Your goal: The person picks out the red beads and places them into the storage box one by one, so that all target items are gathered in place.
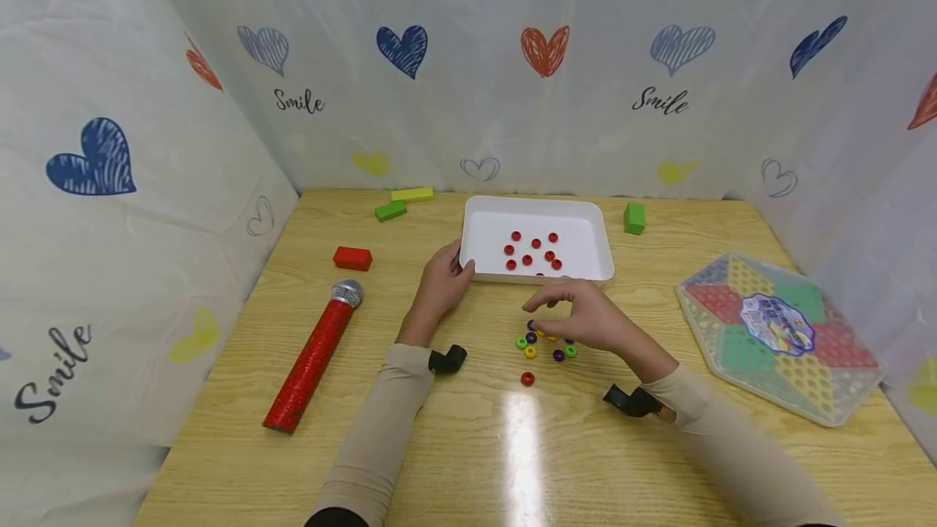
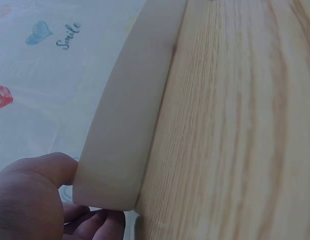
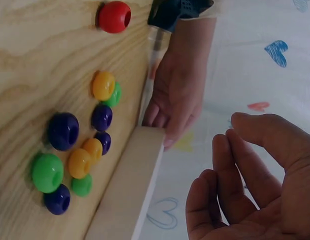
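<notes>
My left hand (image 1: pixel 442 281) grips the near left corner of a white tray (image 1: pixel 538 280), thumb at its rim and fingers around the corner. Several red beads (image 1: pixel 527 259) lie inside that tray. In the head view my right hand (image 1: pixel 581 314) hovers by the tray's front wall, fingers loosely bent and nothing visible between them. Partly covered by it in that view is a loose group of beads on the table: purple beads (image 3: pixel 63 131), green beads (image 3: pixel 47 172) and yellow beads (image 3: pixel 79 163). A single red bead (image 3: pixel 114 17) lies apart, nearer the person.
On the left lies a red glittery toy microphone (image 1: pixel 311 364), with a red block (image 1: pixel 353 259) beyond it. Green (image 1: pixel 391 211) and yellow blocks (image 1: pixel 412 194) sit at the back, another green block (image 1: pixel 634 218) right of the tray. A hexagonal game board (image 1: pixel 779 340) lies at right.
</notes>
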